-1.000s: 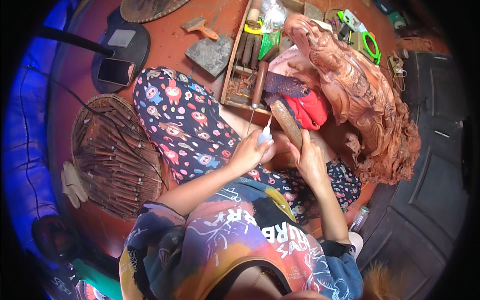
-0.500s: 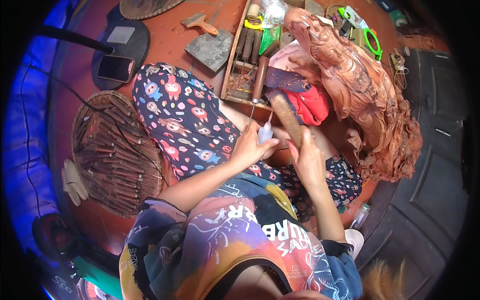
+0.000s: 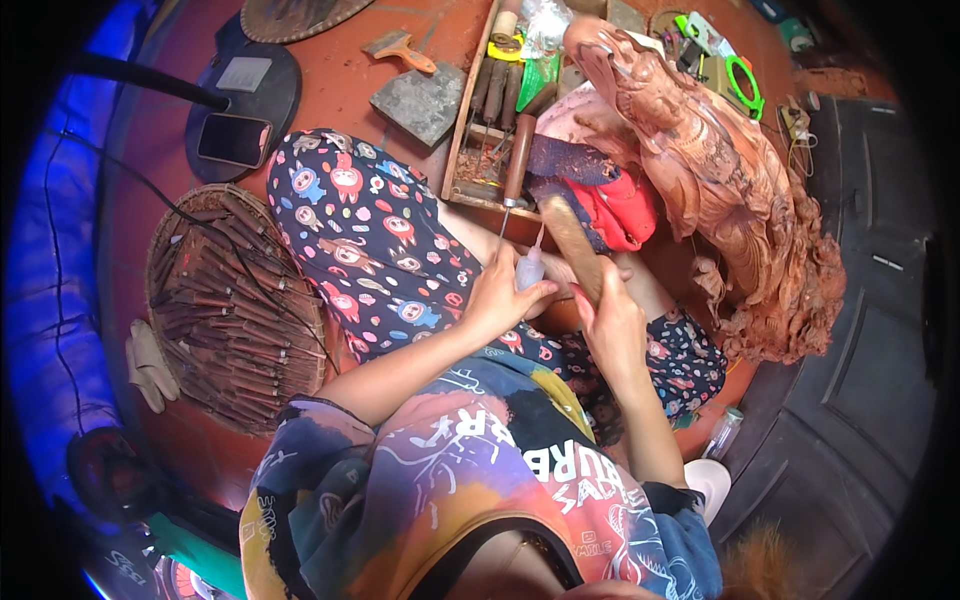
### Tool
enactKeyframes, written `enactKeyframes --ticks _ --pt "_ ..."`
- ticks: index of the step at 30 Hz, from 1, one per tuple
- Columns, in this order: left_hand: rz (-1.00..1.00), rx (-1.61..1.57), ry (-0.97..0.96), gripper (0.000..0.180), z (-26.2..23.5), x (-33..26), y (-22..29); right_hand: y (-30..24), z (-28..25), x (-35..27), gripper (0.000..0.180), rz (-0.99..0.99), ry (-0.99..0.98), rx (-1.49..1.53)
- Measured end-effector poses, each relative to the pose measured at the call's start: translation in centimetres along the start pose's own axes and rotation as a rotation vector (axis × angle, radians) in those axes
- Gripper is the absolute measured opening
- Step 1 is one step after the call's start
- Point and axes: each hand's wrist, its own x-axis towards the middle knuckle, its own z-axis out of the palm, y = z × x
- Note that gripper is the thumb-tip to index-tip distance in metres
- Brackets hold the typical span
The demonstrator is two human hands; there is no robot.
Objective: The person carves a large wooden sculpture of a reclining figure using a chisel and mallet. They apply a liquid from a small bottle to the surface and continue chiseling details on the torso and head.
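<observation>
My left hand [image 3: 497,297] is closed around a small translucent squeeze bottle [image 3: 529,272] with a thin pointed nozzle facing up. From the same hand rises the metal shaft of a carving chisel [image 3: 520,165], its brown wooden handle uppermost beside the toolbox. Its lower end is hidden by my fingers. In my right hand [image 3: 612,318] is a flat wooden bar [image 3: 573,243], gripped near its lower end and slanting up to the left, its upper end close to the bottle's nozzle. Both hands are over my lap.
A wooden toolbox [image 3: 450,178] with handled tools lies ahead. Beside it are red and dark cloth [image 3: 612,212] and a large carved wooden figure [image 3: 715,170]. Left are a basket of chisels [image 3: 235,310] and a phone [image 3: 233,139]. A brush [image 3: 400,47] lies near a dark stone block [image 3: 418,103].
The wooden bar, blurred before, now looks sharp, and my right hand has shifted slightly. My left hand keeps its hold on the bottle and chisel.
</observation>
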Motion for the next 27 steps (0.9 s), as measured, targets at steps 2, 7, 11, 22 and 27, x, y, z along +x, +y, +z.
enactKeyframes --ticks 2,7,11,22,27 --pt "0.010 0.008 0.004 0.064 -0.1 0.2 0.5 0.3 0.2 0.8 0.044 0.048 -0.151 -0.094" --pt "0.051 0.044 0.048 0.058 -0.2 -1.2 0.1 2.1 -0.3 -2.8 0.048 0.081 0.014 0.214" --pt "0.031 -0.097 -0.027 0.045 -1.2 -2.9 1.7 3.8 -0.5 -6.3 0.063 0.219 -0.189 0.222" --pt "0.367 -0.053 0.019 0.045 -2.2 -3.5 5.1 3.8 4.2 -3.6 0.072 0.025 0.066 0.034" --pt "0.397 -0.196 -0.085 0.044 -2.4 -4.1 7.2 2.3 -0.6 -4.1 0.063 0.098 -0.385 1.517"
